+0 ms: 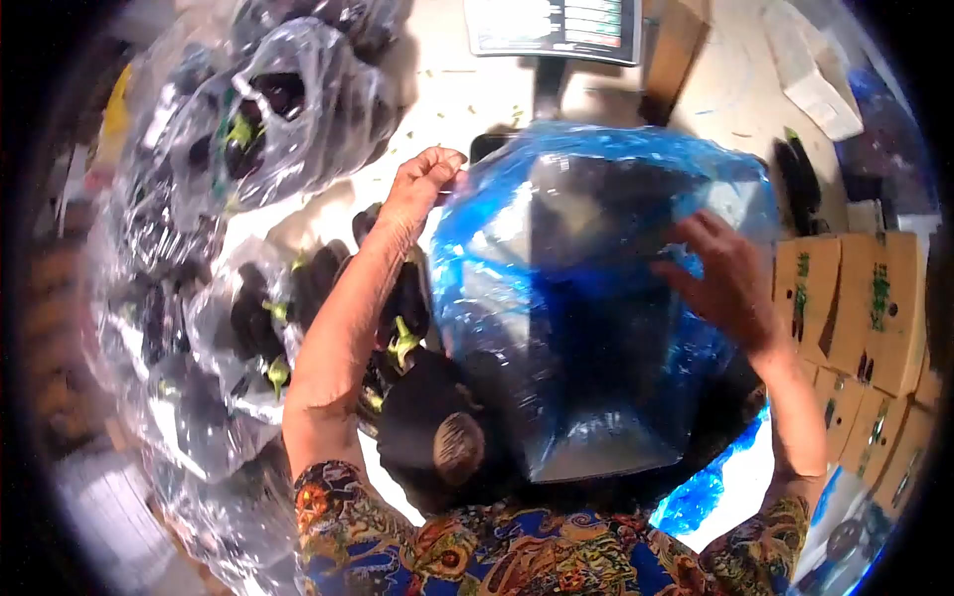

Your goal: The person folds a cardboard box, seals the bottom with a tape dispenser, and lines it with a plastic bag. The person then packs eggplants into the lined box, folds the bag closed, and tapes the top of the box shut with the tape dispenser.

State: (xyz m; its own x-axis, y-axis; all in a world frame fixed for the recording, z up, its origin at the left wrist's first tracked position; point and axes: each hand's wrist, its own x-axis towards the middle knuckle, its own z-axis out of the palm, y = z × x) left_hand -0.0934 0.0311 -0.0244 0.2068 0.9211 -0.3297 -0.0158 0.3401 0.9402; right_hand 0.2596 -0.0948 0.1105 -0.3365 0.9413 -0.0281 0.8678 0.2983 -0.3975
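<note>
A blue plastic bag (477, 288) is spread wide over a box-shaped container (611, 452) right in front of me, draping over its sides. At the bag's upper left edge is my left hand (425, 181), its thumb and fingers pinched together on what looks like the film. My right hand (723, 283) is over the right part of the bag, fingers curved and apart, with nothing visible in them. Whether it touches the film I cannot tell. Several dark eggplants (260, 316) with green stems lie to the left of the bag, partly behind my left forearm.
Clear plastic bags (288, 149) of eggplants are piled along the left. A scale display (556, 28) stands on a post beyond the blue bag. Long dark eggplants (798, 179) lie at the right, above stacked cardboard boxes (874, 308). A narrow carton (676, 60) stands beside the display.
</note>
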